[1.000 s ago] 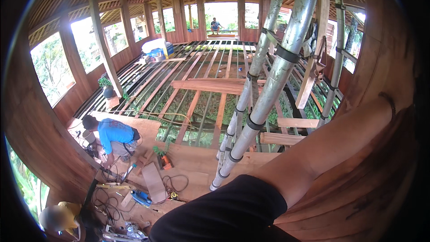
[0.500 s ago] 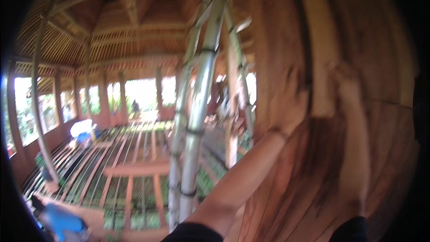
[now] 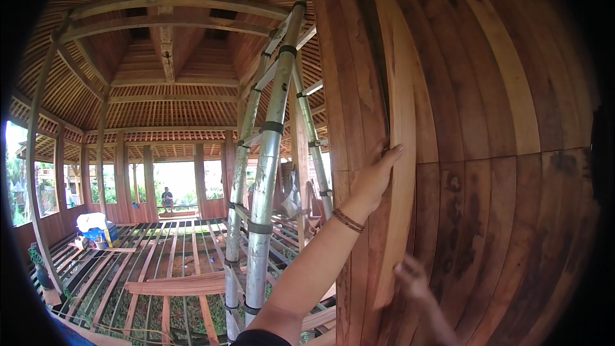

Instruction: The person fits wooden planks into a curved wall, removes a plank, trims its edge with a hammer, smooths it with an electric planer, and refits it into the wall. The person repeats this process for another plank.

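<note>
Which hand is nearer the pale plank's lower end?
Right. The right hand, blurred, is near that end, contact unclear; the left hand grips the pale plank farther up, by its left edge.

Reddish planks (image 3: 182, 284) lie across floor joists (image 3: 208, 320)

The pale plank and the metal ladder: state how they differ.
The pale plank is flat, tan wood; the metal ladder is silvery tubing with dark bands. The pale plank stands at the wooden wall, its edge gripped by the left hand; no hand is on the metal ladder. Both are long and roughly upright.
</note>
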`<action>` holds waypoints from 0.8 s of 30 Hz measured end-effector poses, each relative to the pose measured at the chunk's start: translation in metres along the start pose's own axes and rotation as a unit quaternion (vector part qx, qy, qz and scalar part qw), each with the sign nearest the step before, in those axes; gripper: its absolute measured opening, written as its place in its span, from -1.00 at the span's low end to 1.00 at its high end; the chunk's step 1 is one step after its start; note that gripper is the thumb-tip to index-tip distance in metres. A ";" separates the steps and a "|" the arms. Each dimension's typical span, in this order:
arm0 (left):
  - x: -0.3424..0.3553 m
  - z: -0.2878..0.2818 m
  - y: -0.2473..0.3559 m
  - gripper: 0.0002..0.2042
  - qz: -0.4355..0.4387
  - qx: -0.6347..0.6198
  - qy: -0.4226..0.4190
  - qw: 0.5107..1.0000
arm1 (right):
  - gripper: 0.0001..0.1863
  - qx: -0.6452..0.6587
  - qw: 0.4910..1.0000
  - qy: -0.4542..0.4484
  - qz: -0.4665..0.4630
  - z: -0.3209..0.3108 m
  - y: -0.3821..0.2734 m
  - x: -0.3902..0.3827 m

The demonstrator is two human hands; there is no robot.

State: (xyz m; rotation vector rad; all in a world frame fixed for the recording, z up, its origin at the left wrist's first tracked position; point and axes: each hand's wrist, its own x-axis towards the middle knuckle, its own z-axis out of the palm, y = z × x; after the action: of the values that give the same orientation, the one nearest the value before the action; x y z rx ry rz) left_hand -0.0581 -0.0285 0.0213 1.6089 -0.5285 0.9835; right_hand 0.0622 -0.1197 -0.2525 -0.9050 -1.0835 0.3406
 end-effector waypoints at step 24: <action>-0.419 -0.018 -0.097 -0.02 -0.131 0.500 0.070 0.853 | -0.60 -0.049 0.948 0.164 -0.267 0.043 -0.216 0.049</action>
State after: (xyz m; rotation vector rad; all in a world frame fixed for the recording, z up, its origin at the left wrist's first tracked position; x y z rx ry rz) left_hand -0.2205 -0.0516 -0.3772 2.3995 0.4070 1.2341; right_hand 0.0095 -0.1997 -0.0485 -0.6891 -0.9943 -0.3075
